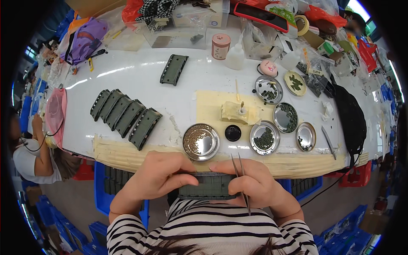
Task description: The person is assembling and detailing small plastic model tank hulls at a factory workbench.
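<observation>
Close to my body, at the table's front edge, both hands hold a dark green curved plastic part (207, 187) with a ridged upper rim. My left hand (159, 176) is closed on its left end, thumb across the face. My right hand (255, 183) grips its right end and also keeps metal tweezers (247, 205) between the fingers, their two prongs pointing away from me and apart. Just beyond my hands stands a round metal dish (203, 155) of small brownish bits. Beside it sits a small black pot (233, 133).
Similar green parts (123, 111) lie in a row at left, with one (174, 70) farther back. Dishes of small green pieces (264, 138) stand at right, near a taped block (231, 112). A white squeeze bottle (235, 57) stands behind. Another person (36, 159) sits at far left.
</observation>
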`<action>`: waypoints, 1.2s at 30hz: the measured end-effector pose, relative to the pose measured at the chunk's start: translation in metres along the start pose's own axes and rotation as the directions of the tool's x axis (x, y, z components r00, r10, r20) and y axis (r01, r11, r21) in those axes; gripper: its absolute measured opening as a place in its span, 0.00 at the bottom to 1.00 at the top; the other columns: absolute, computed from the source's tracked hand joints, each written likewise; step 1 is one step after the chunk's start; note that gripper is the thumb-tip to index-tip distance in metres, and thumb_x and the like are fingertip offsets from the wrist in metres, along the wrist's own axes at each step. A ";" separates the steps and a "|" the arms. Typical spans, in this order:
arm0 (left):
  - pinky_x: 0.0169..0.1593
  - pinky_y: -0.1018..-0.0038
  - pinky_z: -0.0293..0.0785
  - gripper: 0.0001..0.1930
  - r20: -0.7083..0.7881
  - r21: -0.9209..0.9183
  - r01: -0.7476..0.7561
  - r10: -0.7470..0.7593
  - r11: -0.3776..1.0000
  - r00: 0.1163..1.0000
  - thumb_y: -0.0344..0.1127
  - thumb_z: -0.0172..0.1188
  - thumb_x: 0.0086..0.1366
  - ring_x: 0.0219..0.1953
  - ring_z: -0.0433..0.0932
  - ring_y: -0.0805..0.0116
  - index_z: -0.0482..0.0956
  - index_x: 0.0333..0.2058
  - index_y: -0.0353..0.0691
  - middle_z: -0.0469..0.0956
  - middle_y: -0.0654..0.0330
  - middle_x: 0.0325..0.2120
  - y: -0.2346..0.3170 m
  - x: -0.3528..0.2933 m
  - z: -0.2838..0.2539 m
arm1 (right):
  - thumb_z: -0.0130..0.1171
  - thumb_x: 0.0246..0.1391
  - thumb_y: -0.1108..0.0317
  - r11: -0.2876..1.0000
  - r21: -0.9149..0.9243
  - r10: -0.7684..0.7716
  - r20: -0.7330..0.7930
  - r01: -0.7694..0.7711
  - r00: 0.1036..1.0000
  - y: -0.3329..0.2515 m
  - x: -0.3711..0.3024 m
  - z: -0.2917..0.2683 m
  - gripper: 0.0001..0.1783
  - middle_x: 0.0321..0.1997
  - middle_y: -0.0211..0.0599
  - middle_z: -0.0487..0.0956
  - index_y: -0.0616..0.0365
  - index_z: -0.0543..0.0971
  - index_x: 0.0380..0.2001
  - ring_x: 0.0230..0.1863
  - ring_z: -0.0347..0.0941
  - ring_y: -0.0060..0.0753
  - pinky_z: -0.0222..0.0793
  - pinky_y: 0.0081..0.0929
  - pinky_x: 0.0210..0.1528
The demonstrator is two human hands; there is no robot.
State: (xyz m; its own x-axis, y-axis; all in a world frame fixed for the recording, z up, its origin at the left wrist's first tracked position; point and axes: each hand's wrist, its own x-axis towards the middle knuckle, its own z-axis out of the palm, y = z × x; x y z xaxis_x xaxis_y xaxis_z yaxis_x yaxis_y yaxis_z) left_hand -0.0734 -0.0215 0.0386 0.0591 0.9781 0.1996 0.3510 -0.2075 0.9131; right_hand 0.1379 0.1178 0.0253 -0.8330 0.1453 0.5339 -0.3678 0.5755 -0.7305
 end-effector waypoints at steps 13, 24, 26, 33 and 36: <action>0.61 0.53 0.64 0.22 -0.072 -0.995 -0.038 -0.380 0.097 0.922 0.28 0.51 0.64 0.58 0.67 0.49 0.59 0.57 0.42 0.68 0.45 0.52 -0.013 0.021 0.083 | 0.67 0.45 0.49 0.982 -0.065 0.143 -0.365 -0.179 0.920 0.008 -0.032 -0.029 0.26 0.45 0.46 0.79 0.55 0.70 0.37 0.47 0.73 0.43 0.65 0.37 0.52; 0.58 0.57 0.69 0.25 -0.100 -0.955 0.045 -0.464 0.292 0.880 0.20 0.52 0.62 0.53 0.74 0.55 0.60 0.58 0.36 0.74 0.49 0.47 -0.012 0.022 0.073 | 0.61 0.52 0.69 0.768 -0.247 0.386 -0.557 -0.591 0.735 0.028 -0.039 -0.042 0.06 0.26 0.35 0.78 0.61 0.80 0.29 0.28 0.70 0.36 0.64 0.29 0.35; 0.57 0.58 0.71 0.29 -0.076 -0.948 0.085 -0.477 0.307 0.876 0.20 0.51 0.63 0.52 0.74 0.56 0.55 0.61 0.39 0.73 0.50 0.47 -0.009 0.025 0.074 | 0.61 0.52 0.69 0.755 -0.258 0.407 -0.537 -0.603 0.739 0.031 -0.039 -0.042 0.06 0.25 0.36 0.77 0.60 0.79 0.28 0.27 0.69 0.37 0.62 0.30 0.33; 0.56 0.62 0.73 0.30 -0.299 -0.846 -0.024 -0.435 0.533 0.849 0.19 0.46 0.65 0.49 0.76 0.61 0.50 0.64 0.45 0.69 0.51 0.50 0.008 0.034 0.084 | 0.55 0.57 0.68 0.747 -0.392 0.373 -0.420 -0.537 0.827 0.033 -0.032 -0.045 0.09 0.26 0.38 0.75 0.63 0.79 0.29 0.30 0.69 0.34 0.62 0.28 0.34; 0.55 0.66 0.72 0.22 -0.248 -0.803 0.034 -0.386 0.595 0.889 0.20 0.46 0.66 0.47 0.77 0.65 0.58 0.59 0.37 0.68 0.50 0.50 0.000 0.027 0.081 | 0.59 0.52 0.69 0.755 -0.385 0.365 -0.426 -0.531 0.828 0.034 -0.029 -0.043 0.05 0.25 0.37 0.75 0.59 0.78 0.27 0.29 0.68 0.42 0.61 0.34 0.34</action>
State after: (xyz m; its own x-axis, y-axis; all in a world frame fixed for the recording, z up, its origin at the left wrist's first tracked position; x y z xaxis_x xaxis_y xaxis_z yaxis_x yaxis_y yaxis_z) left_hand 0.0040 0.0061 0.0156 -0.3150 0.9452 -0.0864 -0.5399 -0.1035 0.8353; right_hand 0.1677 0.1679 0.0032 -0.6476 0.6733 0.3569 0.3239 0.6671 -0.6709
